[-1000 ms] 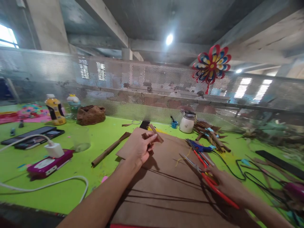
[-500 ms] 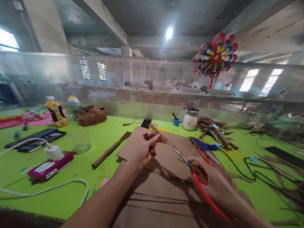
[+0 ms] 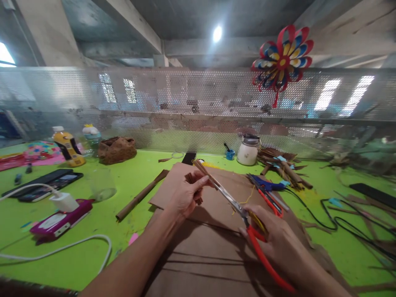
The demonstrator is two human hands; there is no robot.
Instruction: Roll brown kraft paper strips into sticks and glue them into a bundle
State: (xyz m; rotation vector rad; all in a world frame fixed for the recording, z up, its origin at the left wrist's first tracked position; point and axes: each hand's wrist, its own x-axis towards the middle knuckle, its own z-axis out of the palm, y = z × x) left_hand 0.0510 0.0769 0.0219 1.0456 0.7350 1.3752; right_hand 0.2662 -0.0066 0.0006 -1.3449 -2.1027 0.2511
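Note:
My left hand [image 3: 185,197] pinches a small bundle of brown strips [image 3: 189,178], thin and papery, between thumb and fingers. Whether they are paper or dried leaf I cannot tell. In my right hand [image 3: 275,233] is a pair of scissors [image 3: 232,200] with long metal blades and red-and-yellow handles. The blades point up and left, their tips at the strips just beyond my left thumb. Both hands are above a brown cardboard sheet [image 3: 216,247], which has dark thin strips lying across it. My left fingertips are partly hidden behind the bundle.
Right of the cardboard lie a blue glue gun [image 3: 270,185] with a black cord and red-handled pliers [image 3: 272,205]. A lidded jar [image 3: 247,152] and a brown scrap pile [image 3: 286,167] stand behind. Leftward are a brown roll [image 3: 140,197], clear cup [image 3: 103,189] and purple power bank [image 3: 62,222].
My view has shifted slightly, moving the table objects a little left. The scissor blades look a little wider apart near the pivot. My left hand keeps its pinch on the strips.

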